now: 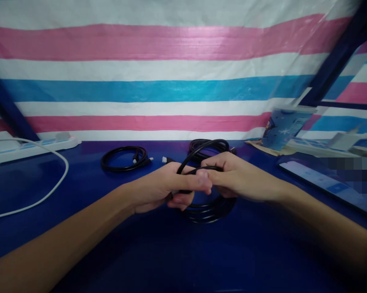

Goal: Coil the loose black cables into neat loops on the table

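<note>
Left hand: coming in from the left, this left hand [171,183] is grasping a black cable [224,209], its thumb lying across the front and pointing towards the other hand.
Right hand: over on the opposite side, the right hand [237,175] is pinching the same bundle, its thumb and fingertips meeting the left thumb's end, or nearly so; blur is hiding the exact contact.
Held cable: it's sitting mid-scene between both hands, one strand arching above the left thumb and several loops hanging below the knuckles.
White-tipped plug: just beyond the left hand, a plug [165,160] is poking out; which cable it is belonging to, I cannot tell.
Rear coil: right behind the hands, a second black coil [198,143] is lying on the blue table [202,260], partly covered by the action.
Left coil: well apart from the fingers, a small coiled cable [105,162] is resting in a neat ring, pale connector ends showing.
Far left: a white cord [66,165] is curving before a power strip [57,144].
Far right: a phone [317,179] is lying near a blue packet [285,128].
Backdrop: a striped sheet [171,44] is hanging behind everything.
</note>
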